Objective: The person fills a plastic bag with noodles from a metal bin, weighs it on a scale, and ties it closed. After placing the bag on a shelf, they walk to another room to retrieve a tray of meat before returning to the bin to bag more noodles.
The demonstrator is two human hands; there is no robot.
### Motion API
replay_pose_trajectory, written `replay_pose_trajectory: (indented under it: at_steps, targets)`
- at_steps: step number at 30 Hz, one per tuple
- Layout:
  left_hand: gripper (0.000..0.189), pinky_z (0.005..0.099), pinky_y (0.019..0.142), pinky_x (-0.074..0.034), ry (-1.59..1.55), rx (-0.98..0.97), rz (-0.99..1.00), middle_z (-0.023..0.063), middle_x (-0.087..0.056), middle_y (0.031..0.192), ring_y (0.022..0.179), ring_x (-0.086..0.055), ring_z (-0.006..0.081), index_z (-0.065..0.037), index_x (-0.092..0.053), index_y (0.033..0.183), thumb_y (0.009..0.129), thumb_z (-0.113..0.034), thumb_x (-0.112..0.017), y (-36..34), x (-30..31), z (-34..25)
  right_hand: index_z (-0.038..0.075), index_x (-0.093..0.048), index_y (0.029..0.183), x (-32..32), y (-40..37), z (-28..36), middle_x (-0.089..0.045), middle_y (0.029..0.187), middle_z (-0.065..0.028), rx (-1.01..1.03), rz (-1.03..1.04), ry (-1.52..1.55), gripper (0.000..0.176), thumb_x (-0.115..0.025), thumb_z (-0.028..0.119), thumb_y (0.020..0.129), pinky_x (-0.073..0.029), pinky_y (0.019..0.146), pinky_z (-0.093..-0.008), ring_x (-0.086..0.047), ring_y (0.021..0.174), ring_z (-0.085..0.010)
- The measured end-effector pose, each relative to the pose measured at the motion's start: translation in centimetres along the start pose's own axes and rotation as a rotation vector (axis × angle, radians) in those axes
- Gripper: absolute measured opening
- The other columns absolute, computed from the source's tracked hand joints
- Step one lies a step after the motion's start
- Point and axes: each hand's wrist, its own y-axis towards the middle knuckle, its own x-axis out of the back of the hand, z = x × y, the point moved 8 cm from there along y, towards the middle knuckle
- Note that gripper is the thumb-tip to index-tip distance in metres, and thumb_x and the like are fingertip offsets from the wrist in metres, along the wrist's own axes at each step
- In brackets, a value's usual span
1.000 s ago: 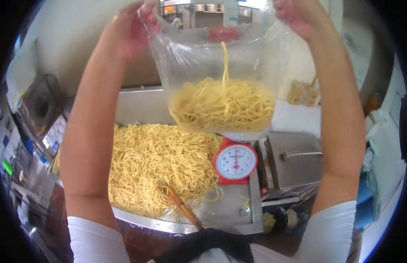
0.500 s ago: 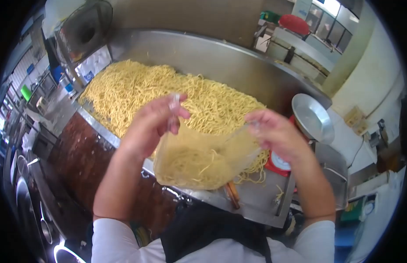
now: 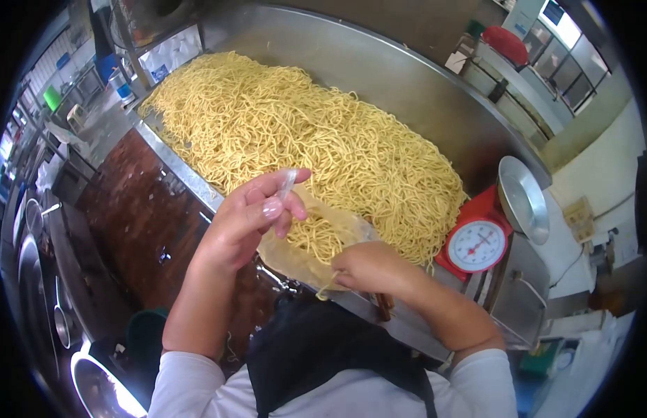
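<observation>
A clear plastic bag [image 3: 285, 256] with yellow noodles in it hangs in front of me, over the trough's near edge. My left hand [image 3: 257, 216] grips the bag at its upper left, with a twisted strip of plastic between the fingers. My right hand [image 3: 369, 266] is closed at the bag's right side, fingertips pinched together. A loose noodle strand [image 3: 327, 285] dangles from those fingertips outside the bag. Behind the bag lies a large heap of yellow noodles [image 3: 302, 125] in a steel trough [image 3: 407, 83].
Right of the heap stands a red dial scale [image 3: 477, 245] with a round metal pan [image 3: 523, 198]. A brown wooden-looking piece [image 3: 385, 305] lies on the trough's near edge, below my right forearm. Pans and a ladle [image 3: 61, 324] are at the far left.
My right hand has left the bag's upper right and moved left and down to its side, now pinching a noodle strand. The bag sags lower; the view has shifted, showing the scale dial.
</observation>
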Motion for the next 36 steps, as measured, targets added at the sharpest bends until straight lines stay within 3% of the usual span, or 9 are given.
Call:
replay_pose_trajectory:
  at_steps: [8,13,17,20,23,25,30,34,36]
  targets:
    - [0.093,0.0215,0.056,-0.039,-0.071,0.073,0.057,0.0088,-0.065,0.086,0.057,-0.048,0.0103,0.008,-0.039,0.139,0.071,-0.044,-0.075,-2.9,1.7,1.6,0.005,-0.064,0.081,5.0,-2.7,-2.6,-0.055,0.064,-0.0084,-0.253,-0.16,0.94,0.032,-0.06,0.034,0.092,-0.042,0.056,-0.0301,-0.045,0.054,-0.0177]
    - [0.087,0.0206,0.06,-0.04,-0.128,0.075,0.166,0.0099,-0.064,0.089,0.063,-0.05,0.009,-0.003,-0.032,0.147,0.077,-0.031,-0.075,-3.0,1.2,1.6,0.006,-0.068,0.101,5.7,-0.7,-0.6,-0.063,0.075,-0.0105,-0.267,-0.17,0.186,0.026,-0.066,0.028,0.087,-0.048,0.064,-0.0308,-0.059,0.066,-0.0205]
    - [0.101,0.022,0.056,-0.039,-0.065,0.101,0.099,0.0105,-0.066,0.085,0.058,-0.05,0.0116,0.006,-0.033,0.143,0.067,-0.042,-0.079,-2.8,0.6,1.1,0.006,-0.065,0.11,5.2,-1.0,-0.1,-0.066,0.086,-0.0133,-0.264,-0.251,-0.051,0.033,-0.068,0.026,0.084,-0.049,0.067,-0.0302,-0.061,0.07,-0.025]
    - [0.098,0.0217,0.064,-0.042,-0.022,0.087,0.052,0.0088,-0.066,0.089,0.067,-0.056,0.0113,0.004,-0.037,0.141,0.066,-0.042,-0.079,-2.8,1.6,0.8,0.008,-0.063,0.114,7.0,-2.8,0.2,-0.067,0.083,-0.009,-0.269,-0.312,0.149,0.034,-0.067,0.023,0.084,-0.051,0.068,-0.0373,-0.065,0.075,-0.0239]
    - [0.089,0.027,0.083,-0.045,0.148,0.107,0.03,0.0086,-0.063,0.099,0.09,-0.058,0.0142,0.001,-0.038,0.141,0.071,-0.034,-0.08,-3.2,5.7,2.4,0.002,-0.06,0.118,8.7,-5.6,-1.6,-0.063,0.096,0.001,-0.226,-0.494,0.681,0.033,-0.068,0.011,0.088,-0.047,0.07,-0.0214,-0.057,0.081,-0.0047]
    - [0.099,0.0332,0.096,-0.041,0.64,-0.175,-0.058,0.0105,-0.059,0.112,0.106,-0.055,0.0199,0.001,-0.041,0.138,0.062,-0.043,-0.086,-3.9,9.5,2.9,0.002,-0.059,0.119,8.1,-7.2,-2.5,-0.062,0.096,0.0012,-0.267,-0.509,0.882,0.034,-0.068,0.01,0.088,-0.046,0.071,-0.0203,-0.056,0.081,-0.004]
    - [0.136,0.0492,0.117,-0.013,1.303,-0.199,0.145,0.0289,-0.018,0.153,0.143,-0.018,0.0424,0.006,-0.014,0.148,0.05,-0.054,-0.088,-4.4,4.3,9.9,0.002,-0.057,0.122,7.2,-7.8,-1.0,-0.062,0.096,0.0021,-0.173,-0.537,1.13,0.035,-0.067,0.007,0.088,-0.046,0.071,-0.0196,-0.055,0.081,-0.0025]
    - [0.083,0.0555,0.116,-0.014,1.4,-0.149,0.106,0.024,-0.035,0.147,0.139,-0.026,0.0424,-0.006,-0.044,0.137,0.068,-0.032,-0.08,1.1,0.0,12.6,0.005,-0.059,0.123,8.2,-6.3,3.5,-0.064,0.096,-0.0007,-0.15,-0.398,0.734,0.04,-0.071,0.011,0.084,-0.047,0.069,-0.0221,-0.059,0.081,-0.005]
    - [0.05,0.0545,0.111,-0.026,1.45,-0.404,0.226,0.0228,-0.054,0.128,0.127,-0.043,0.0429,-0.009,-0.057,0.121,0.074,-0.017,-0.071,1.8,-1.3,14.8,0.006,-0.061,0.122,8.8,-6.1,5.0,-0.067,0.099,-0.0069,-0.065,-0.468,0.415,0.047,-0.076,0.017,0.079,-0.05,0.074,-0.0288,-0.064,0.084,-0.0143]
